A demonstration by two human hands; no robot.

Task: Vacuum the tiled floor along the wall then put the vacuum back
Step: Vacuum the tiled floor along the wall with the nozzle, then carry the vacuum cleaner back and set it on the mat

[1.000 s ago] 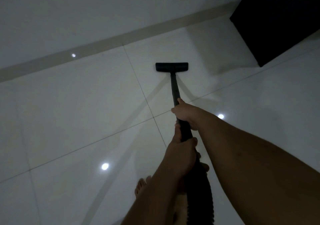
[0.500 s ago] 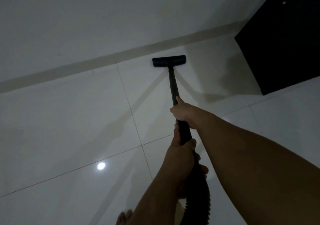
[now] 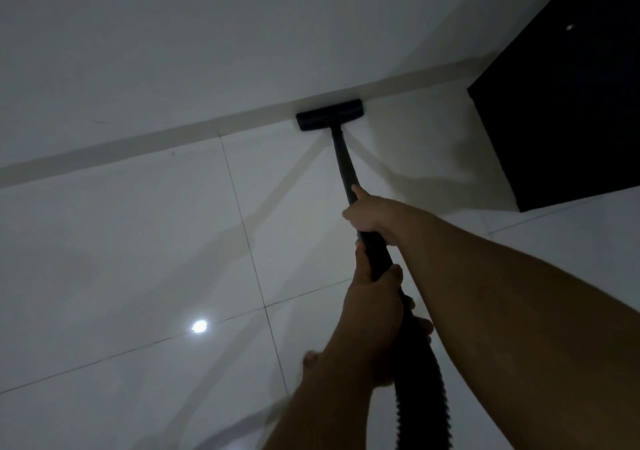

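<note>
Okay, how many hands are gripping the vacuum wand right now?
2. The right hand grips higher up the black vacuum wand, nearer the floor head. The left hand holds lower, where the ribbed hose begins.

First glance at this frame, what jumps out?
The black vacuum floor head pressed up against the baseboard at upper centre, on glossy white floor tiles. Both hands grip its wand: right hand ahead, left hand behind, near the ribbed hose. A dark cabinet fills the top right.
</note>
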